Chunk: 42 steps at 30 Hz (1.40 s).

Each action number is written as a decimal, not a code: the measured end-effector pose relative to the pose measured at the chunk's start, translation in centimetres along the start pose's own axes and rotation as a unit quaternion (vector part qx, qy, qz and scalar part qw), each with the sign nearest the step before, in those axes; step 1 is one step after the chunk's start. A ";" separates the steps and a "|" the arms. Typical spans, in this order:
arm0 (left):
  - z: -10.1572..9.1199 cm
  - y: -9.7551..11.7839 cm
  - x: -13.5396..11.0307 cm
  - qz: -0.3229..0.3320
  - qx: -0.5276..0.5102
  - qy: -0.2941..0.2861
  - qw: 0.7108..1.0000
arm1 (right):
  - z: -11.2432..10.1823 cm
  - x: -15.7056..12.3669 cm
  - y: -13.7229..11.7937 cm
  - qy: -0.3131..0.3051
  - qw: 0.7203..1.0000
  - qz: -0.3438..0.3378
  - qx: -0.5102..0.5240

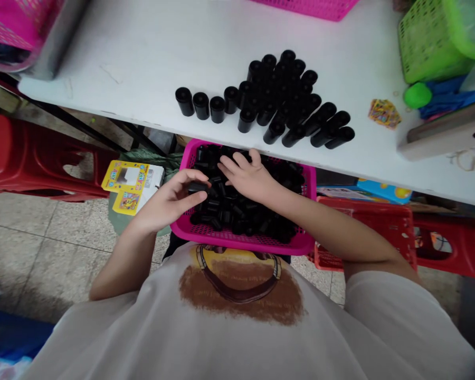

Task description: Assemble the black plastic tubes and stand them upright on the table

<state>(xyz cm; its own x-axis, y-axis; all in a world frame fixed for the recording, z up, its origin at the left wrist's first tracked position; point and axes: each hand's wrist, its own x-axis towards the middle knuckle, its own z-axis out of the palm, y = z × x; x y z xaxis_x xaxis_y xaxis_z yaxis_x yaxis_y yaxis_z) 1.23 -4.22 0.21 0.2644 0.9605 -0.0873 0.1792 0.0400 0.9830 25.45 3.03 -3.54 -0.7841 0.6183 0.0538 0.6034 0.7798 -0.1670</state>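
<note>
In front of me a pink basket (243, 245) holds many small black plastic parts (241, 214). At its left side, my left hand (172, 200) curls its thumb and fingers around a black cylinder (198, 186). My right hand (247, 177) lies palm down over the parts near the basket's far side, its fingers spread; whether anything is under them is hidden. Beyond the basket, a cluster of black cylinders (281, 100) stands upright on the white table, with a short row (201, 106) trailing off to the left.
The white table (134, 63) has its near edge right behind the basket. A green basket (427, 42), a green ball-like cap (417, 95) and colourful stickers (384, 113) are at right. Red stools (43, 158) and a yellow carton (132, 182) are at left.
</note>
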 end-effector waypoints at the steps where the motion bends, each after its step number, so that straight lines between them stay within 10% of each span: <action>1: 0.1 0.0 0.0 0.007 0.003 0.004 1.000 | 0.0 0.1 -0.1 0.005 1.000 -0.004 0.002; 6: 0.5 -0.2 0.0 0.007 -0.041 0.033 0.999 | -1.6 -1.5 -0.7 0.051 0.981 0.022 0.184; 11: 2.0 0.0 0.3 0.016 -0.114 0.035 0.993 | -3.5 -4.9 -3.3 0.183 0.800 0.102 0.562; 15: 3.3 0.3 0.5 0.019 -0.112 -0.010 0.993 | -3.6 -6.4 -4.8 0.190 0.739 0.142 0.631; 23: 3.8 -0.2 0.8 0.006 -0.110 0.018 0.994 | -2.6 -7.1 -4.4 0.210 0.755 0.158 0.600; 29: 5.0 -0.1 0.3 -0.023 -0.030 -0.036 0.999 | -1.6 -7.4 -4.6 0.265 0.916 0.053 0.297; 32: 5.6 0.5 0.4 0.005 0.025 -0.048 0.999 | -1.3 -7.3 -4.3 0.276 0.947 0.014 0.164; 39: -1.4 1.5 5.7 0.171 0.298 0.254 0.904 | -3.6 -9.3 2.7 0.365 0.907 0.202 0.055; 42: -5.6 0.2 9.1 0.131 0.311 0.242 0.910 | -3.7 -11.3 8.1 0.419 0.862 0.280 0.047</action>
<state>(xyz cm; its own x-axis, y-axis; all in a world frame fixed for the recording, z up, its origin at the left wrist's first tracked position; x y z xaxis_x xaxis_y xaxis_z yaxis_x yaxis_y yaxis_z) -1.63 6.03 0.51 -0.0465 0.9295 0.3660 0.7122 -0.2260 0.6645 39.71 2.68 -1.89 0.0301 0.7798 0.6253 0.8078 0.3495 -0.4747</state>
